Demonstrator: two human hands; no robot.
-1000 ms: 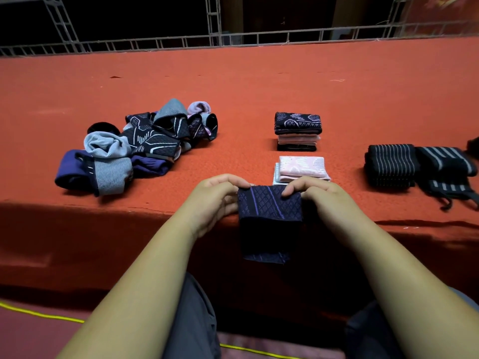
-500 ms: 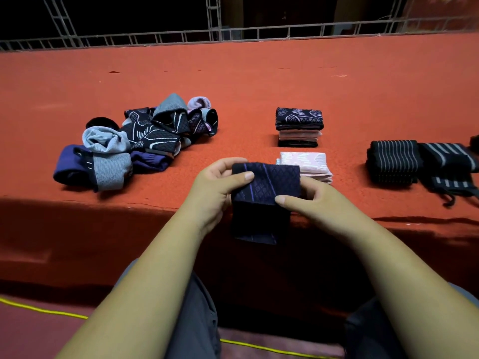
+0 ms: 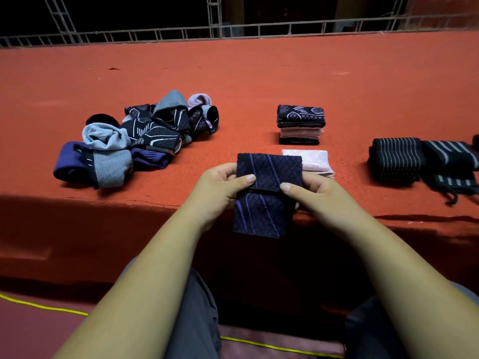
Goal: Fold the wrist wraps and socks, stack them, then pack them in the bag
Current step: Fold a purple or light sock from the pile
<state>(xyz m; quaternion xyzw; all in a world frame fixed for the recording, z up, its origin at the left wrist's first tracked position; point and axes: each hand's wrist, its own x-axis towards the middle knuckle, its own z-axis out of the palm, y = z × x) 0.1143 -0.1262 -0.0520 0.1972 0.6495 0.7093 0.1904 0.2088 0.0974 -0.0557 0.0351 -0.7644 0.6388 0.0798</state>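
Orange cloth [image 3: 259, 81] is covering a long table beneath both hands, with a metal railing [image 3: 233, 28] running behind it. The left hand [image 3: 217, 187] and right hand [image 3: 313, 193] are each pinching a navy sock [image 3: 264, 193] at the table's near edge, thumbs on top, and its upper half, hanging straight a second ago, is now lying doubled over the lower, so this fold is looking nearly finished. Just beyond, a folded pink sock [image 3: 311, 161] is waiting, with a stack [image 3: 300, 125] behind it, unfolded socks [image 3: 140, 136] piled at left and striped wraps [image 3: 399, 159] at right; no bag is showing.
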